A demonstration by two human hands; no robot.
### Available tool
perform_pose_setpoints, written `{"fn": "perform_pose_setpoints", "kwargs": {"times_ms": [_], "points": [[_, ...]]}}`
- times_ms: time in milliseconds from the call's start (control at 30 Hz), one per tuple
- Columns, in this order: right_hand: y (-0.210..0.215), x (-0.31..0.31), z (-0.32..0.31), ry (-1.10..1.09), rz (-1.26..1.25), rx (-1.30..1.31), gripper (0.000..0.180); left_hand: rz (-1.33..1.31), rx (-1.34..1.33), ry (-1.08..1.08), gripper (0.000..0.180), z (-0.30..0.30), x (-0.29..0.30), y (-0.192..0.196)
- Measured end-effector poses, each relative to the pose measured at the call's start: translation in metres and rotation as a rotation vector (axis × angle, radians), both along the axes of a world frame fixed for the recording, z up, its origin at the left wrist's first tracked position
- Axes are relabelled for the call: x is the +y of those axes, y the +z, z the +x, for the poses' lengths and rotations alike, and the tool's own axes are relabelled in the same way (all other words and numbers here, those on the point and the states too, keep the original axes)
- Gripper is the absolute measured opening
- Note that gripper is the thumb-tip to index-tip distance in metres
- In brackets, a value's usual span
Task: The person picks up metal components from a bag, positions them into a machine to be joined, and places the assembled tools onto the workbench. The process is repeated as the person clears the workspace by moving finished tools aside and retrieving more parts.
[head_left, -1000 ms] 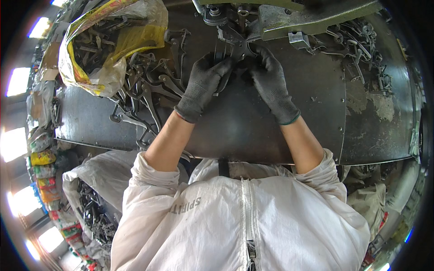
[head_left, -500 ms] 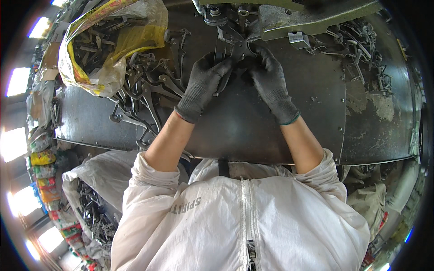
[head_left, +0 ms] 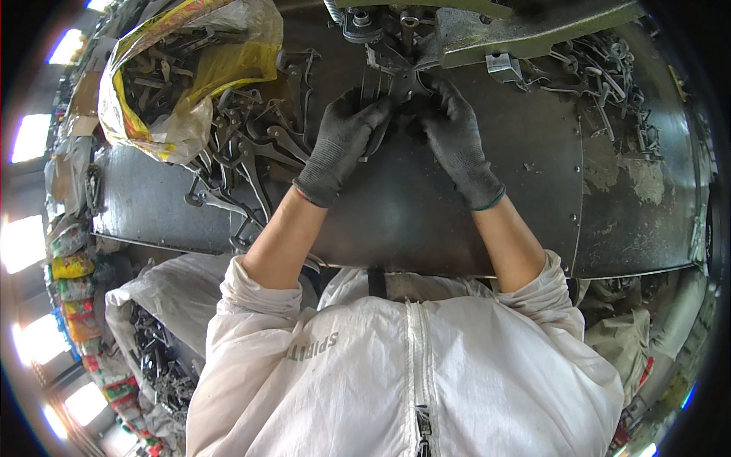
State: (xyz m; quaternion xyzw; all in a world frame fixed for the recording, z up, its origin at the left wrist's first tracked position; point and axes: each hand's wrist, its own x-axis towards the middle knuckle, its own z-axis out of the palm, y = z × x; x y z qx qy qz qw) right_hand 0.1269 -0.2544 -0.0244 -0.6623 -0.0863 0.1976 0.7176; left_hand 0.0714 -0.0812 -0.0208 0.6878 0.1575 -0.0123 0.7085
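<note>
Both of my hands wear dark grey gloves and are raised to the metal machine head (head_left: 409, 21) at the far middle of the bench. My left hand (head_left: 349, 129) is closed round one handle of a pair of metal locking pliers (head_left: 410, 82). The pliers' upper end sits beneath the machine's round pin. On their right side, my right hand (head_left: 455, 131) has its fingers curled against the pliers; its fingertips are partly hidden in shadow. Left of my left hand lies a heap of similar pliers (head_left: 247, 156), spread loosely on the metal bench (head_left: 449, 228).
A yellow and clear plastic bag (head_left: 236, 65) of metal parts stands at the far left. A green machine arm (head_left: 533, 34) reaches across the far right, over a pile of small metal pieces (head_left: 609, 80). Below the bench's left edge is a white sack (head_left: 183, 278) with dark parts.
</note>
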Motion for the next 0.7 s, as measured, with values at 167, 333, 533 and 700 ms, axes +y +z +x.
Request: {"fn": "perform_pose_setpoints", "kwargs": {"times_ms": [167, 333, 533, 700], "points": [[-0.004, -0.002, 0.004, -0.017, -0.016, -0.054, 0.034, 0.026, -0.015, -0.006, 0.028, 0.000, -0.003, 0.006], [0.009, -0.008, 0.004, -0.071, -0.058, -0.013, 0.032, -0.152, -0.033, -0.011, 0.033, -0.002, -0.001, 0.003], [0.023, -0.023, 0.019, -0.055, 0.074, 0.112, 0.033, -0.011, -0.054, -0.035, 0.029, -0.004, 0.002, 0.013], [0.030, -0.036, 0.026, 0.037, 0.018, 0.129, 0.031, -0.087, -0.040, -0.022, 0.029, -0.005, 0.003, 0.018]]}}
